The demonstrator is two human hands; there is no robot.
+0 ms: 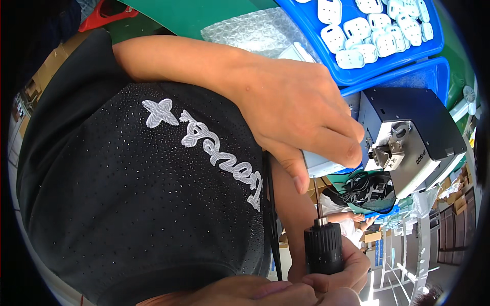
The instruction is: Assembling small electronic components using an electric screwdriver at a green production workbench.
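Observation:
My left hand reaches across the middle of the view with its fingers curled. Between its thumb and index finger shows a pale, flat surface; the hand covers most of it, so I cannot make out what it is. My right hand is wrapped round the black body of an electric screwdriver. The thin bit extends from the screwdriver toward the space by my left thumb, and its tip is hard to see. Just beside my left fingers stands a black and silver screw feeder.
A blue tray holds several white socket covers. Another blue bin adjoins it behind the screw feeder. Bubble wrap lies on the green table. Black cables are bundled beyond, near another person's arm.

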